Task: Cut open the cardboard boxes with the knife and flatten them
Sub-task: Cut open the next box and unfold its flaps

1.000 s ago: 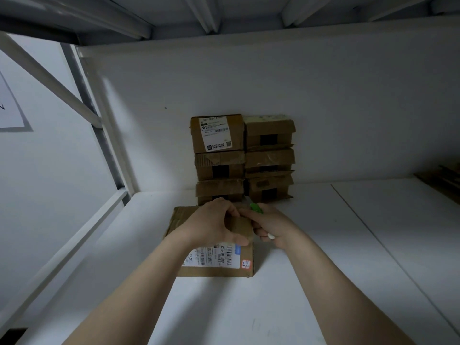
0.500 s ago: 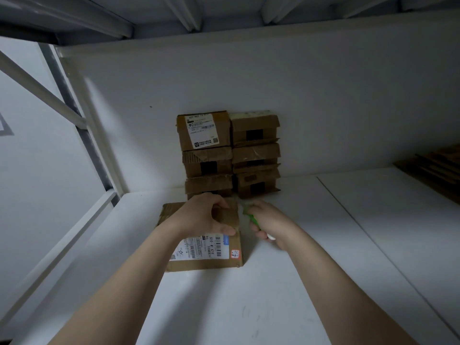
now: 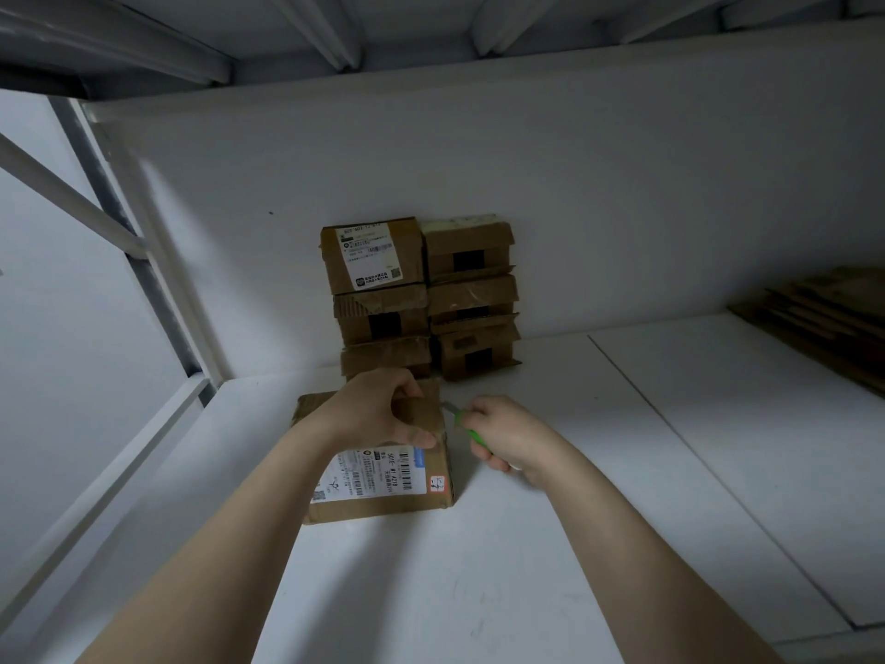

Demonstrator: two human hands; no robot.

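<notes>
A flat brown cardboard box (image 3: 383,500) with a white shipping label lies on the white shelf surface (image 3: 479,567). My left hand (image 3: 378,409) grips its far end, thumb on top and fingers over the far edge. My right hand (image 3: 507,436) holds a green-handled knife (image 3: 471,431) just right of the box. The blade tip points left and meets the box's upper right edge. Behind, against the back wall, stand two stacks of sealed cardboard boxes (image 3: 419,299).
Flattened cardboard sheets (image 3: 823,318) lie at the far right of the shelf. A white frame rail (image 3: 110,476) runs along the left edge. The shelf above (image 3: 431,35) hangs low overhead. A seam (image 3: 709,476) divides the surface on the right.
My right hand with the knife has drawn back along the box's right side, away from the far end. My left hand keeps its hold on the box.
</notes>
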